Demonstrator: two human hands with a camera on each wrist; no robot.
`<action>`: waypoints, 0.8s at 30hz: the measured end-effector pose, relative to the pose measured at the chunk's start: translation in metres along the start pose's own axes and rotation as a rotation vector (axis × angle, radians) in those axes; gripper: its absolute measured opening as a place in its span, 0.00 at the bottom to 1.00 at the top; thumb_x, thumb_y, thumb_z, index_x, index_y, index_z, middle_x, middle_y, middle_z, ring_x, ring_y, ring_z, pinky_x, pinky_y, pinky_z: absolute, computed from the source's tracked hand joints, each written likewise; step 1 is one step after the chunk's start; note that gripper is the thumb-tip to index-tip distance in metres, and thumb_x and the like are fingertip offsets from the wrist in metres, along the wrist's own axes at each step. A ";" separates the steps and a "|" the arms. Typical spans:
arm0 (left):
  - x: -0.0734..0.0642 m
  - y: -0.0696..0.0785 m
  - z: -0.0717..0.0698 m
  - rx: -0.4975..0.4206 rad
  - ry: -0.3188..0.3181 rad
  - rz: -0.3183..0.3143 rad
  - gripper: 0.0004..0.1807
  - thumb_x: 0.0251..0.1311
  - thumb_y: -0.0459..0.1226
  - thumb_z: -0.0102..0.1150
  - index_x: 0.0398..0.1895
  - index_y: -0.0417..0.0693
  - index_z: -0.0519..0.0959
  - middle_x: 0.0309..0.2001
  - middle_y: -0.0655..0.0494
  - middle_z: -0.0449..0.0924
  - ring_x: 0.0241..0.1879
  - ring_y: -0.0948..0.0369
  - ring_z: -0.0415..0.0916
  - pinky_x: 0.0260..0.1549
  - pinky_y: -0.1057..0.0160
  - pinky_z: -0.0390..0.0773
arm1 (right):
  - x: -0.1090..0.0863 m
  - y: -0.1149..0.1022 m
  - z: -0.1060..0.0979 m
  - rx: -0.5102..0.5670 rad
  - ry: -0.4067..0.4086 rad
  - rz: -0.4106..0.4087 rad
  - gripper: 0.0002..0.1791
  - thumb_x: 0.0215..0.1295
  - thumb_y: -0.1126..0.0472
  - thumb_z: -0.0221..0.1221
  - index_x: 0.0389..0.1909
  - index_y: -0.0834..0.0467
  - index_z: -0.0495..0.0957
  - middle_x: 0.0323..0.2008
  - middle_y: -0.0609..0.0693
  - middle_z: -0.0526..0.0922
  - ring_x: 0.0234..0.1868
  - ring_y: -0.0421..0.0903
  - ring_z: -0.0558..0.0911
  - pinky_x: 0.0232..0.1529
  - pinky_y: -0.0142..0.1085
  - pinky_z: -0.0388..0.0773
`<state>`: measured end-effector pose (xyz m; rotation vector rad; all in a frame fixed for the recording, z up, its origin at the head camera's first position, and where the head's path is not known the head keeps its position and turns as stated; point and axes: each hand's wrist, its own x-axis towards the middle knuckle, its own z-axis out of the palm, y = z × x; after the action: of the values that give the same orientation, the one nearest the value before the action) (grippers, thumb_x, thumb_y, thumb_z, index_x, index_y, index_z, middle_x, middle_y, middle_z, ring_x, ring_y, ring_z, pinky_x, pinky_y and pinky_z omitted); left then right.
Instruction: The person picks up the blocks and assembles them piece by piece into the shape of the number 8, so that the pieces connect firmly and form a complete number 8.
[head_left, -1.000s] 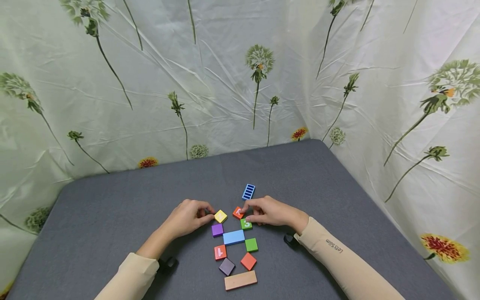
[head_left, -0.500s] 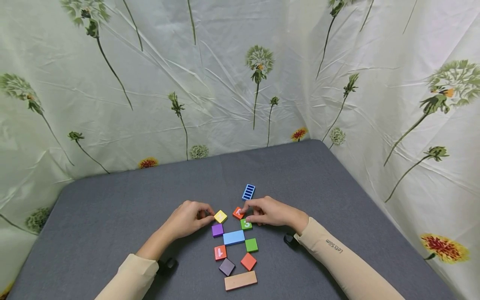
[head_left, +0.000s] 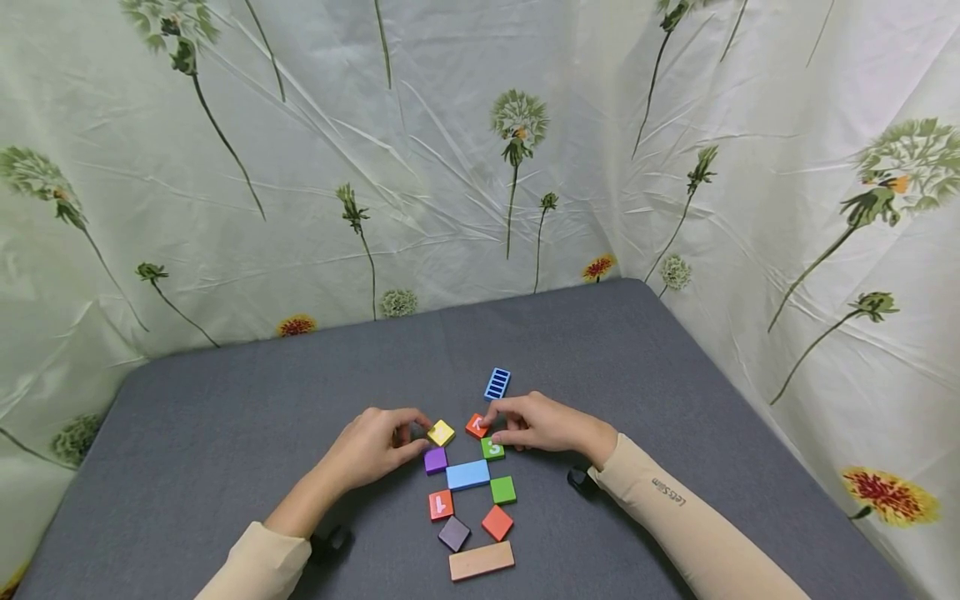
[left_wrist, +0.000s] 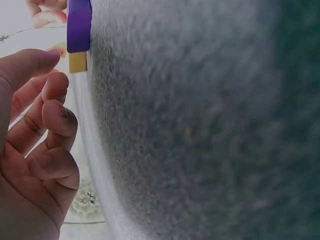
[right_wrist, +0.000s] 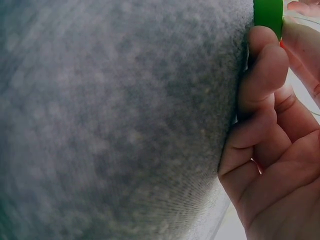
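Note:
My left hand (head_left: pixel 375 443) is beside the yellow block (head_left: pixel 442 432), its index fingertip at that block's left corner. Its thumb tip is close to the purple block (head_left: pixel 435 461) just below. In the left wrist view, the purple block (left_wrist: pixel 79 27) overlaps the yellow one (left_wrist: pixel 77 62), and the other fingers curl loosely around nothing. Across the gap, my right hand (head_left: pixel 538 422) rests its index finger on a red block (head_left: pixel 474 426) with a white mark. Its thumb touches a green block (head_left: pixel 492 451) with a white numeral. The right wrist view shows the green block (right_wrist: pixel 268 19) at the fingertips.
A light blue block (head_left: pixel 467 475) lies between the hands' columns. Nearer are a green block (head_left: pixel 503 490), a red numbered block (head_left: pixel 441 505), a dark purple block (head_left: pixel 453 534), a red block (head_left: pixel 497 523) and a tan plank (head_left: pixel 482 562). A blue striped block (head_left: pixel 497 383) lies farther back.
My left hand has shifted slightly toward me, its thumb dropping from the yellow block's corner toward the purple block and parting from the index finger. The right hand and the blocks look unchanged.

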<state>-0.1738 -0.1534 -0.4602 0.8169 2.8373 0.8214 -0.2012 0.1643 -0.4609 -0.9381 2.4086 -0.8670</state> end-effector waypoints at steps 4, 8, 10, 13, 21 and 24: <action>-0.004 0.004 0.001 -0.014 -0.040 -0.016 0.14 0.65 0.42 0.75 0.53 0.58 0.87 0.23 0.70 0.72 0.21 0.74 0.64 0.22 0.70 0.63 | 0.000 0.000 0.000 0.013 -0.002 0.011 0.12 0.78 0.54 0.64 0.57 0.49 0.83 0.22 0.36 0.76 0.23 0.31 0.71 0.28 0.28 0.67; -0.007 0.006 0.002 -0.025 -0.066 -0.039 0.15 0.65 0.42 0.76 0.54 0.58 0.87 0.23 0.69 0.72 0.22 0.73 0.64 0.22 0.70 0.63 | 0.000 -0.001 0.000 0.035 0.002 0.011 0.12 0.78 0.54 0.64 0.57 0.49 0.83 0.22 0.36 0.76 0.23 0.31 0.72 0.28 0.28 0.67; -0.007 0.006 0.003 -0.030 -0.065 -0.036 0.15 0.65 0.42 0.76 0.54 0.58 0.87 0.23 0.69 0.72 0.22 0.73 0.64 0.22 0.70 0.63 | 0.001 -0.001 -0.001 0.046 0.004 0.009 0.12 0.78 0.53 0.64 0.58 0.49 0.83 0.22 0.36 0.75 0.23 0.31 0.72 0.28 0.28 0.67; -0.007 0.005 0.003 -0.038 -0.065 -0.028 0.15 0.66 0.42 0.75 0.54 0.58 0.87 0.23 0.69 0.72 0.22 0.73 0.64 0.22 0.70 0.63 | 0.001 -0.001 -0.001 0.064 0.001 0.009 0.15 0.78 0.53 0.65 0.60 0.50 0.83 0.22 0.36 0.75 0.23 0.31 0.72 0.27 0.28 0.68; -0.007 0.004 0.004 -0.037 -0.067 -0.020 0.13 0.67 0.42 0.74 0.53 0.59 0.88 0.23 0.70 0.72 0.21 0.74 0.64 0.22 0.70 0.63 | 0.004 0.002 -0.007 0.091 0.006 0.010 0.18 0.78 0.53 0.65 0.64 0.52 0.82 0.21 0.37 0.75 0.22 0.32 0.72 0.27 0.28 0.69; -0.007 0.004 0.004 -0.032 -0.062 -0.017 0.13 0.66 0.41 0.74 0.52 0.59 0.88 0.23 0.70 0.72 0.21 0.74 0.64 0.22 0.71 0.62 | 0.005 0.004 -0.014 0.078 0.022 0.017 0.18 0.78 0.53 0.64 0.64 0.51 0.82 0.21 0.38 0.76 0.22 0.33 0.73 0.28 0.29 0.70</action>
<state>-0.1651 -0.1520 -0.4620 0.7992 2.7662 0.8217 -0.2148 0.1684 -0.4541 -0.8818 2.3797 -0.9618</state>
